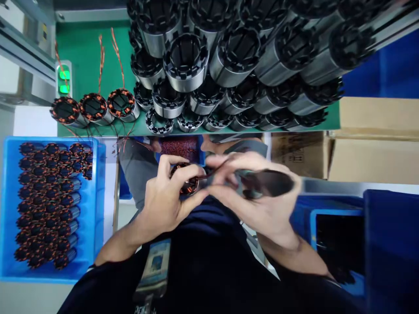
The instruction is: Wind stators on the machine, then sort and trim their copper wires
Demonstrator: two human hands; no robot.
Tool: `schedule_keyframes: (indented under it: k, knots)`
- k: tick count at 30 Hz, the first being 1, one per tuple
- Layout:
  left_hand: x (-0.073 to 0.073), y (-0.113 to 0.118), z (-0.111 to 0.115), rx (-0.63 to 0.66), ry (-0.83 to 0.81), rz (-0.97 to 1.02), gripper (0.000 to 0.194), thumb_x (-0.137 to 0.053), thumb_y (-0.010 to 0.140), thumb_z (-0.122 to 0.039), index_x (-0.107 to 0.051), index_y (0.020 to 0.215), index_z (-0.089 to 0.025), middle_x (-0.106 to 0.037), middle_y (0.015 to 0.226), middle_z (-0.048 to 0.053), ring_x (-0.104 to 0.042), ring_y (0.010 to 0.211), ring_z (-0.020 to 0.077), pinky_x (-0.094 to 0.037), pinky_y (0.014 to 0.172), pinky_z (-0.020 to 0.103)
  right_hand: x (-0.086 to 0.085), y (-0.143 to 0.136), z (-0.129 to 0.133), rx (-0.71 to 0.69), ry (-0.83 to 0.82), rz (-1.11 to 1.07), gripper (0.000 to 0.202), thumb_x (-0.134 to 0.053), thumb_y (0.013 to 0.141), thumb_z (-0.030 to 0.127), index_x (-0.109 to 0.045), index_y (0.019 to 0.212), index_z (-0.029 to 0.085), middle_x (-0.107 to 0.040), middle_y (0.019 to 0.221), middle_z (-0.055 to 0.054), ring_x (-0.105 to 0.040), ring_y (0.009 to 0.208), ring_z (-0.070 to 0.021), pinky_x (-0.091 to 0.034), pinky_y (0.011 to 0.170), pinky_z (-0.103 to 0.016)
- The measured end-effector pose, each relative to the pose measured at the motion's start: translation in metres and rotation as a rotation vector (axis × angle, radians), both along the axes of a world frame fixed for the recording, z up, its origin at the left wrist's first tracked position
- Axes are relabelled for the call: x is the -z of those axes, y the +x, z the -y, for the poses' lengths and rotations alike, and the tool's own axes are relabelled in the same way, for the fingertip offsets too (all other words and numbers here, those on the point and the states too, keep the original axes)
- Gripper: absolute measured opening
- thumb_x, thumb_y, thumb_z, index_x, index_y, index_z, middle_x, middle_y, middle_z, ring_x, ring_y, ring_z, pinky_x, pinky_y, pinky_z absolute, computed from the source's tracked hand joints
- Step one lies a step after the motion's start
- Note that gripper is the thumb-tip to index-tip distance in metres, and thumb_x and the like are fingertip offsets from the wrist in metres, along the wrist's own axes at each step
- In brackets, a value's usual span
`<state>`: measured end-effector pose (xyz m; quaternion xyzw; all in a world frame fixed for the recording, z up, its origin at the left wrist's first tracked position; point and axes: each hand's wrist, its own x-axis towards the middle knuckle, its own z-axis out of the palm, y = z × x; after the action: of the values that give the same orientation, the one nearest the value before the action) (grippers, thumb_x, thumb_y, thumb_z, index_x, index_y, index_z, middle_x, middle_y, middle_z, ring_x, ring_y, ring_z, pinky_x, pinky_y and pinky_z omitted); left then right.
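My left hand (pixel 166 196) wraps its fingers round a wound motor stator (pixel 189 187), whose open end with copper windings faces up. From the stator, a strand of copper wire (pixel 204 176) runs across to my right hand (pixel 262 196). The right fingers are closed about the wire and smeared by motion. A blurred tool with a dark, rounded handle (pixel 275 182) rests in the right palm; its exact kind does not show. Both hands are close together in front of my body.
On the green shelf (pixel 88 48) stand several unwound stators (pixel 186 61), stacked in rows, and three wound stators (pixel 122 104) with long wire ends. To the left, a blue tray (pixel 101 196) holds many wound stators. Cardboard boxes (pixel 376 161) and a blue bin (pixel 389 244) are at right.
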<state>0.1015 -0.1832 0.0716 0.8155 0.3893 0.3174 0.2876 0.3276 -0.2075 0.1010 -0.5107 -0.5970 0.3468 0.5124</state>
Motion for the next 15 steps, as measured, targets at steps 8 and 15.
schedule_keyframes:
  k: [8,15]
  knots:
    - [0.026,0.004,0.020,-0.095,-0.164,0.390,0.038,-0.077,0.119,-0.037,-0.052,0.147,-0.031,-0.059,0.153,0.014,-0.063,0.149,0.0293,-0.063,0.114,0.045,0.030,-0.026,0.009,0.053,-0.119,-0.220,0.008,-0.086,0.110,0.035,-0.089,0.104,0.030,-0.081,0.080,-0.001,-0.077,0.070,-0.0211,-0.065,0.068,-0.038]
    - [0.026,0.023,0.035,-0.140,-0.752,0.820,0.033,-0.058,0.125,-0.055,-0.035,0.123,-0.031,-0.045,0.154,0.006,-0.059,0.089,0.0120,-0.056,0.066,0.025,0.032,-0.041,0.003,0.053,-0.183,-0.155,0.017,-0.084,0.111,0.043,-0.084,0.099,0.032,-0.078,0.089,-0.004,-0.074,0.074,-0.0227,-0.065,0.066,-0.039]
